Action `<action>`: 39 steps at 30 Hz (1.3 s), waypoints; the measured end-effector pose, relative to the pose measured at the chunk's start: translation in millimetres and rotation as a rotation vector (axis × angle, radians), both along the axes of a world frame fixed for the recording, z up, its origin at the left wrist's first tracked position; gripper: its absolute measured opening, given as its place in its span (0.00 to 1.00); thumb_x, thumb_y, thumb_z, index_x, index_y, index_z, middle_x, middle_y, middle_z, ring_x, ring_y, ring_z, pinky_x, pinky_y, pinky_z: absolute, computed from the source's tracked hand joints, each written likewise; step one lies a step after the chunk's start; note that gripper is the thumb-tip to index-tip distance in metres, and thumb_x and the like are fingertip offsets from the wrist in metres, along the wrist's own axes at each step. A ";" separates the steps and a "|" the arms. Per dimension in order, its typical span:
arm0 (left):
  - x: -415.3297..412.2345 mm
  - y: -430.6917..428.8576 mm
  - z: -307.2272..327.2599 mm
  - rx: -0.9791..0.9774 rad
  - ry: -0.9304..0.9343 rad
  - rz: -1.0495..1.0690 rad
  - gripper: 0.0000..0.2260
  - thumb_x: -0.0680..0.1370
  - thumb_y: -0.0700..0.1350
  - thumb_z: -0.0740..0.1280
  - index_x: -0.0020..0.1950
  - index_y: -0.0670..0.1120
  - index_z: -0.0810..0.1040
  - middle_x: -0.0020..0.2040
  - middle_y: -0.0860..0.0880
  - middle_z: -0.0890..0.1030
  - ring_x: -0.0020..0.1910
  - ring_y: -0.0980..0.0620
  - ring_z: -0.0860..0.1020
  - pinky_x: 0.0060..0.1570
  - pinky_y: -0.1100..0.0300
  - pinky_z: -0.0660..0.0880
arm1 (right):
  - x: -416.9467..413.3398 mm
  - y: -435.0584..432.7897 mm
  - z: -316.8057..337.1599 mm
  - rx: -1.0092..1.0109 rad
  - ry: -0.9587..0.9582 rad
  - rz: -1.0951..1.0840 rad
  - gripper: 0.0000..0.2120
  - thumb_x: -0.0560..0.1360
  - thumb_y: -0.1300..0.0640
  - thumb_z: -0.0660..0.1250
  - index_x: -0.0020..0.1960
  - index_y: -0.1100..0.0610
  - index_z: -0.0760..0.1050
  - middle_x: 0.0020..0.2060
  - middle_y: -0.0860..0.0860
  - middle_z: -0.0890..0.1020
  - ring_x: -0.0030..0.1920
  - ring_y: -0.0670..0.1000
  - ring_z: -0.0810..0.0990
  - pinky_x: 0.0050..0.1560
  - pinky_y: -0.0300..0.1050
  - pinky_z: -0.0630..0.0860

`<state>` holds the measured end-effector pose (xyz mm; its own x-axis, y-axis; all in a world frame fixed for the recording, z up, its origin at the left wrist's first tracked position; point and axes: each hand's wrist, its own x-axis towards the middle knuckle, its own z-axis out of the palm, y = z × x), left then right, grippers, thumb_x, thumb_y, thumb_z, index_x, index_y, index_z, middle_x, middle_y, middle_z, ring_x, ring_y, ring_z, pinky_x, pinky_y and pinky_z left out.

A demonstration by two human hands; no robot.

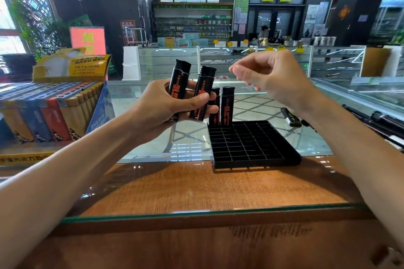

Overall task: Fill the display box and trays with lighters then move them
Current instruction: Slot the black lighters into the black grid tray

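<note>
Two black lighters [179,85] with red print were gripped upright in the left hand [157,106], thumb across their fronts, just left of the far-left corner of the black grid tray [258,163]. Two more lighters [227,106] of the same kind stood side by side in the tray's far-left cells; every other visible cell was unfilled. One loose lighter [290,118] lay on the glass counter [150,146], just right of the tray's far edge. The right hand [273,77] hovered above the tray's far side, fingers loosely curled, holding nothing. One display box [101,111], packed with rows of lighters, sat at the left, well apart from the tray, with bare glass between them. The tray's near edge lay over the wooden strip [196,190] beneath the glass.
</note>
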<state>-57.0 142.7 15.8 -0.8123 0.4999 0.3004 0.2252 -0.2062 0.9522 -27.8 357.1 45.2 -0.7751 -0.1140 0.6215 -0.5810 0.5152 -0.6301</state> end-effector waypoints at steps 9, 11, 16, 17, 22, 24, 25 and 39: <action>-0.9 5.5 -2.3 -0.054 0.065 -0.028 0.15 0.68 0.41 0.73 0.51 0.36 0.78 0.49 0.40 0.84 0.47 0.40 0.83 0.44 0.56 0.80 | 2.3 -19.1 -6.8 -0.095 -0.101 0.179 0.11 0.66 0.51 0.71 0.41 0.58 0.82 0.34 0.56 0.82 0.34 0.50 0.77 0.35 0.41 0.75; -2.8 3.6 -0.5 -0.049 0.068 0.044 0.12 0.71 0.45 0.71 0.48 0.38 0.78 0.48 0.41 0.84 0.46 0.42 0.84 0.43 0.57 0.80 | 0.1 -14.9 -6.7 -0.166 -0.152 0.217 0.09 0.69 0.54 0.71 0.41 0.60 0.81 0.33 0.59 0.76 0.32 0.51 0.69 0.31 0.37 0.66; -5.9 -3.9 3.4 0.008 -0.064 0.287 0.17 0.68 0.50 0.71 0.47 0.39 0.75 0.39 0.46 0.85 0.37 0.46 0.84 0.33 0.62 0.80 | -2.4 -3.6 -4.9 -0.204 -0.168 0.176 0.05 0.71 0.59 0.71 0.41 0.61 0.80 0.34 0.54 0.79 0.33 0.47 0.75 0.32 0.36 0.71; -6.2 -4.8 3.3 -0.021 -0.092 0.335 0.19 0.66 0.51 0.72 0.47 0.39 0.75 0.36 0.48 0.85 0.32 0.49 0.83 0.31 0.63 0.79 | -2.6 -2.1 -4.4 -0.180 -0.168 0.163 0.04 0.71 0.59 0.71 0.41 0.60 0.80 0.35 0.54 0.80 0.34 0.47 0.77 0.33 0.37 0.73; -10.3 -8.5 1.4 -0.129 -0.238 0.408 0.20 0.62 0.53 0.75 0.43 0.42 0.74 0.29 0.51 0.80 0.20 0.58 0.70 0.22 0.67 0.69 | -0.4 6.4 -0.3 -0.087 -0.167 0.111 0.10 0.64 0.57 0.74 0.43 0.60 0.80 0.33 0.52 0.84 0.35 0.48 0.83 0.35 0.37 0.78; -10.4 -9.7 2.2 -0.151 -0.287 0.390 0.17 0.62 0.50 0.76 0.42 0.43 0.75 0.33 0.50 0.76 0.19 0.58 0.67 0.20 0.67 0.66 | 0.1 7.7 0.3 -0.047 -0.158 0.095 0.10 0.62 0.58 0.74 0.41 0.60 0.80 0.32 0.51 0.84 0.34 0.48 0.83 0.37 0.37 0.79; -10.5 -9.7 2.7 -0.165 -0.299 0.376 0.16 0.63 0.50 0.76 0.42 0.43 0.75 0.33 0.50 0.74 0.19 0.58 0.67 0.19 0.67 0.65 | 0.1 8.1 0.2 -0.033 -0.160 0.091 0.10 0.61 0.58 0.74 0.41 0.60 0.80 0.33 0.52 0.84 0.33 0.49 0.83 0.37 0.38 0.79; -3.1 -6.0 10.9 -0.047 -0.185 0.189 0.13 0.82 0.45 0.58 0.57 0.38 0.75 0.39 0.49 0.83 0.28 0.56 0.74 0.26 0.67 0.70 | 1.5 3.9 -2.0 0.067 -0.119 0.042 0.08 0.62 0.58 0.75 0.39 0.57 0.80 0.33 0.50 0.84 0.33 0.47 0.84 0.35 0.32 0.76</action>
<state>-60.1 136.7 26.7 -0.9317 0.3436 0.1180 0.0768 -0.1312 0.9884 -26.3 361.0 43.2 -0.8365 -0.1865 0.5153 -0.5263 0.5351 -0.6608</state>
